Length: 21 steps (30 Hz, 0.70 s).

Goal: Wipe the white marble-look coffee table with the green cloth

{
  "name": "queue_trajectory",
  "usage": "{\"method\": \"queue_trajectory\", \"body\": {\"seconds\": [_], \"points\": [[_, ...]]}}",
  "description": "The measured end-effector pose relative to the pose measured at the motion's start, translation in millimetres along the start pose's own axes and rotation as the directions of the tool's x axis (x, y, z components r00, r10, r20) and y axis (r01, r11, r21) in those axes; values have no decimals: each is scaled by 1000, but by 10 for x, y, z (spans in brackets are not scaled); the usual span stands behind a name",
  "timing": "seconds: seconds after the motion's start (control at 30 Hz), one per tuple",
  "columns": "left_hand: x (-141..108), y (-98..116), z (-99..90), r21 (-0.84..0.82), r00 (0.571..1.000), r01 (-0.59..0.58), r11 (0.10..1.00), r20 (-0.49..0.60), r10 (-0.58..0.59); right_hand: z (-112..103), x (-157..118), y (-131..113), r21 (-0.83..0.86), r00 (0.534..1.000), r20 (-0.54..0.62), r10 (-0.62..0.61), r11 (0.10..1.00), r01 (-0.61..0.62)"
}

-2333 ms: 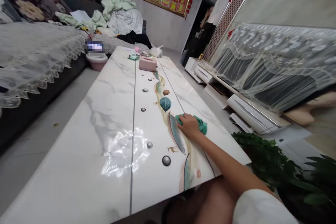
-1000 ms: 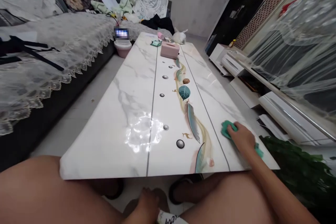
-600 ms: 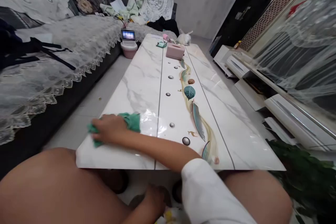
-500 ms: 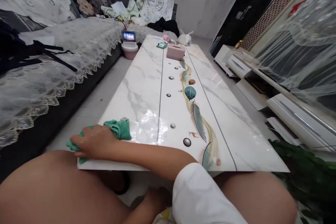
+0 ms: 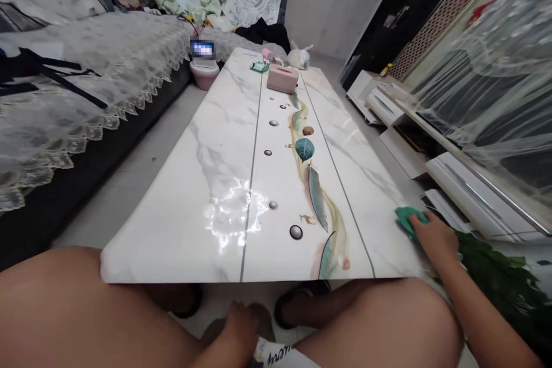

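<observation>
At the near right edge of the long white marble-patterned table (image 5: 207,144), my right hand (image 5: 436,237) presses a crumpled green cloth (image 5: 407,219) against the top. Its fingers are closed over the cloth, part of which is hidden beneath them. Below the table's front edge, my left hand (image 5: 240,325) hangs low between my knees. The left fingers look curled, and whatever they hold, if anything, is hidden. White fabric with black lettering (image 5: 279,353) lies beside that hand.
A pink tissue box (image 5: 282,78), a small green packet (image 5: 259,66) and a white plastic bag (image 5: 299,56) stand at the table's far end. The lace-covered sofa (image 5: 99,63) runs along the left. A white cabinet (image 5: 457,190) and a leafy plant (image 5: 495,276) flank the right.
My right hand has carried the green cloth from the table's near left corner across to its right edge. My left hand stays low between the knees. The view has shifted slightly.
</observation>
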<state>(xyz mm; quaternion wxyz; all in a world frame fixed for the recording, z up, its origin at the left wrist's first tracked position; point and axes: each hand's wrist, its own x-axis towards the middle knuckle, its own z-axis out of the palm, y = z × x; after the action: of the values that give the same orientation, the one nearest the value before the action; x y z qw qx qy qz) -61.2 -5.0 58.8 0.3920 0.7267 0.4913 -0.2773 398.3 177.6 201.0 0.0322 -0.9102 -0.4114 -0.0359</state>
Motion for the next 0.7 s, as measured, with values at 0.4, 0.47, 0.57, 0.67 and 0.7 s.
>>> {"method": "queue_trajectory", "body": {"seconds": [0.4,0.47,0.57,0.67,0.7], "points": [[1,-53,34,5,999,4,1000,-37,-4,-136,-1763,-1624,201,794,90,-601,792,577],[-33,-7,43,3,999,-27,1000,-31,27,-159,-2324,-2168,267,587,83,-806,585,766],[-89,26,20,-13,999,-46,999,6,46,-187,-3115,-3099,303,215,64,-975,224,926],[-110,-11,-54,-43,1000,-21,999,12,22,-205,-3804,-3938,272,-115,-27,-993,-118,955],[-107,-36,-81,-53,1000,-7,999,10,7,-205,-3979,-4140,247,-199,-55,-978,-207,947]]}}
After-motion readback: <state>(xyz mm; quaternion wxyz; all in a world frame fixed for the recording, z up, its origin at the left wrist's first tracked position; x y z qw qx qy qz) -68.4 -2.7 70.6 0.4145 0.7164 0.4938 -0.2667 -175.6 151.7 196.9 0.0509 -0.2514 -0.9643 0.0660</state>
